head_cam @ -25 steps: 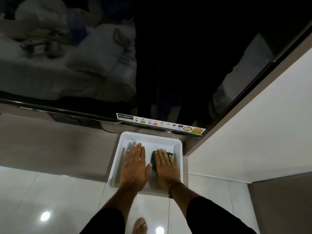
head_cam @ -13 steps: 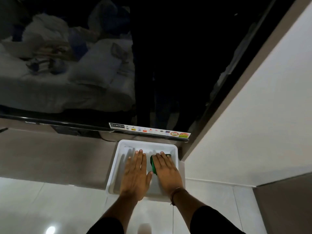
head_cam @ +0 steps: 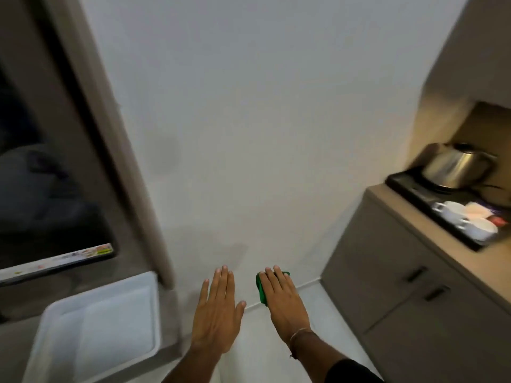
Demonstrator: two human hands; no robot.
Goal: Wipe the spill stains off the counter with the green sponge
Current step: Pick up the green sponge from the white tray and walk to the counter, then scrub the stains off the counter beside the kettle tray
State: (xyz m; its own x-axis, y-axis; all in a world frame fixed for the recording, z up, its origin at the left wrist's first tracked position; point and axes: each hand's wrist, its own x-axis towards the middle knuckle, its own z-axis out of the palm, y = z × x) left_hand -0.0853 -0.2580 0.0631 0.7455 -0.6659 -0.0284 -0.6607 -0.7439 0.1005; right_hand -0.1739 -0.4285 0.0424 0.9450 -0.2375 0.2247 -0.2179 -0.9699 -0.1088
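At six o'clock: two hands, both flat, palms down.
Left hand: grip apart, fingers spread, holding nothing.
Right hand: grip pressed over one green sponge.
Eight o'clock: one white tray.
Three o'clock: one kettle, two cups on the surface.

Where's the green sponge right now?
In the head view the green sponge is low and right of centre, under the flat fingers of the right hand, in the air between the white tray and the cabinet.
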